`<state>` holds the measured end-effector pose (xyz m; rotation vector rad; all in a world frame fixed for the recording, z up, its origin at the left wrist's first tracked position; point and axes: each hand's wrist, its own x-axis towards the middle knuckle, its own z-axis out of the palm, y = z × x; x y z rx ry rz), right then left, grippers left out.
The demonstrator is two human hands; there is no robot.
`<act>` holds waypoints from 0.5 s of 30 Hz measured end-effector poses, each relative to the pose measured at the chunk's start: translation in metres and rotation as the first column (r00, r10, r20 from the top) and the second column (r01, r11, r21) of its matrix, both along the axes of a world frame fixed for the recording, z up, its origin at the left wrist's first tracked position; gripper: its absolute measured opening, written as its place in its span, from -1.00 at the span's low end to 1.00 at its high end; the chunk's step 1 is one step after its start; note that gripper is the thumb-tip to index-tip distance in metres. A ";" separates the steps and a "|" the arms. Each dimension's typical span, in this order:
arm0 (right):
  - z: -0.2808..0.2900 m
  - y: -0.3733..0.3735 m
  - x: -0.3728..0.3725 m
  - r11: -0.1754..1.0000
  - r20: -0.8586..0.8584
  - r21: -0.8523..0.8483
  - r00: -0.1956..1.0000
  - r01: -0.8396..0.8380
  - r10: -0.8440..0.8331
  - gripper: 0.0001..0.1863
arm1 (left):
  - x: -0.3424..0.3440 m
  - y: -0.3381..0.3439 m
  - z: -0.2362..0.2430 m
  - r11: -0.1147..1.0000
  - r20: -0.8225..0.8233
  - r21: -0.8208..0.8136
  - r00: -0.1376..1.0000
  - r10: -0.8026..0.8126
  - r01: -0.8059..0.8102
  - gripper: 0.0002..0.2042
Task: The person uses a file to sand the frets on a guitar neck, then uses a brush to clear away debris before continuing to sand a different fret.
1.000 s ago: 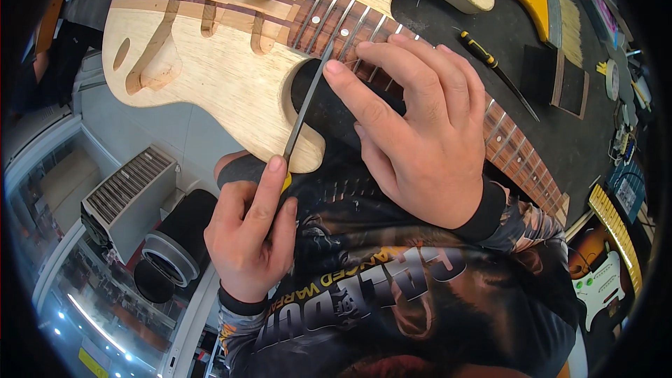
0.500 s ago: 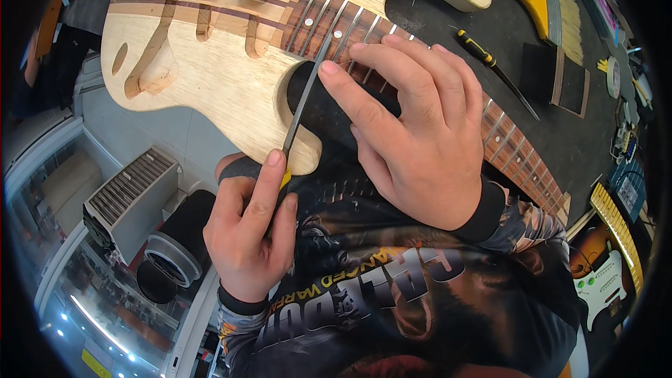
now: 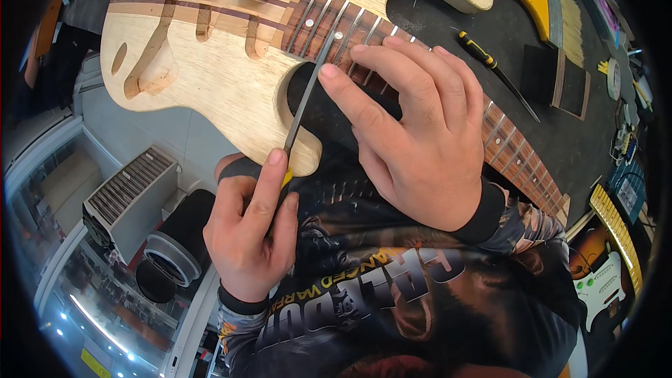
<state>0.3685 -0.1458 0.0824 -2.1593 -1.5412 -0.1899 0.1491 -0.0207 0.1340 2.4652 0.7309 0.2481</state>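
An unfinished guitar body [image 3: 210, 77] of pale wood lies across the far side, its routed slots facing up. A dark fretboard [image 3: 518, 147] with metal frets and pale dots runs from it toward the lower right. My left hand [image 3: 255, 224] is closed round the yellow and black handle of a slim file [image 3: 306, 105], index finger stretched along it. The file's tip rests on the fretboard between frets. My right hand [image 3: 420, 119] lies open over the neck, fingers spread and fingertips on the fretboard. Its index fingertip touches or nearly touches the file's blade.
On the dark bench are a yellow-handled brush [image 3: 532, 0], a second yellow and black handled tool [image 3: 490, 59] and a dark block [image 3: 553, 77]. At the right lies another guitar [image 3: 602, 280] with a white plate. A glass case [image 3: 119, 315] stands lower left.
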 end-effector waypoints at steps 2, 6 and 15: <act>0.000 0.000 -0.001 1.000 -0.005 0.004 1.000 0.000 0.000 -0.20 | -0.004 -0.001 0.000 1.000 -0.001 0.006 1.000 0.000 0.000 -0.33; 0.002 0.000 -0.001 1.000 -0.012 0.005 1.000 0.008 -0.008 -0.21 | -0.004 -0.001 0.000 1.000 -0.009 0.020 1.000 0.002 -0.002 -0.34; 0.001 0.001 -0.001 1.000 -0.015 0.008 1.000 0.019 -0.019 -0.24 | 0.011 0.000 0.008 1.000 -0.043 0.017 0.999 0.015 -0.015 -0.33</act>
